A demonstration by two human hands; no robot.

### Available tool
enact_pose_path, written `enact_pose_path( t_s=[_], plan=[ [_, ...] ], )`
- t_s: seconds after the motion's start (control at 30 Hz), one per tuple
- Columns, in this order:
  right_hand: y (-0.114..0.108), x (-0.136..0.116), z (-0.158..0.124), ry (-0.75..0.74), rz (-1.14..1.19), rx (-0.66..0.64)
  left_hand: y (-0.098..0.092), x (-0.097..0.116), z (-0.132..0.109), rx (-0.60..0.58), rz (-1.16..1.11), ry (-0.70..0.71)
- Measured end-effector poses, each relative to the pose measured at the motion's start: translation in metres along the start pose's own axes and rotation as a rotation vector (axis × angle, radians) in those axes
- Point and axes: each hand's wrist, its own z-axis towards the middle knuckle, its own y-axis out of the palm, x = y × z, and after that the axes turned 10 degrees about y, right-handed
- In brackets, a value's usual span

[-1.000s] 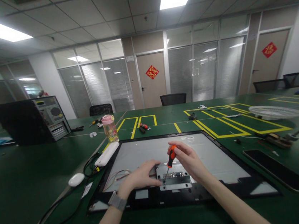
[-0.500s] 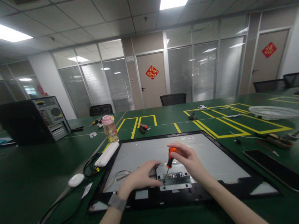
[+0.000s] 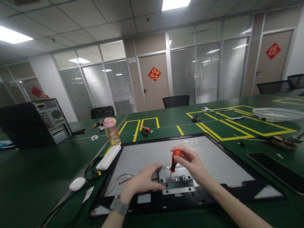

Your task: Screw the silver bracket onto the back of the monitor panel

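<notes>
slightly lowered, the screwdriver [image 3: 172, 168] was gripped by the right hand [image 3: 192, 161], the left hand [image 3: 145, 178] spread against the bracket [image 3: 180, 184], seemingly steadying it.

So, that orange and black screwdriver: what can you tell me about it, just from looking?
The screwdriver has a thick orange-and-black handle, apparently plastic or rubber, and a thin, metal-looking shaft. The right hand grips the handle. It leans, handle up and to the right, with the shaft slanting down to the left into the metal bracket, close to the left hand. Whether its tip sits in a screw is too small to tell.
</notes>
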Motion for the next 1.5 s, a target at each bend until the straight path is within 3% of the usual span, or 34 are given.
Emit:
enact_pose_path(
  t_s=[0.83, 1.13, 1.5],
  plan=[
    [0.0012, 0.0018, -0.0010, 0.124, 0.240, -0.176, -0.0019, 0.0025, 0.0001, -0.008, -0.010, 0.021],
    [0.0011, 0.0008, 0.0015, 0.091, 0.197, -0.059, -0.0014, 0.0014, -0.0004, -0.011, 0.001, 0.001],
    [0.0038, -0.0032, 0.0012, 0.072, 0.242, -0.127, -0.0014, 0.0053, 0.0001, 0.004, -0.008, -0.007]
  ],
)
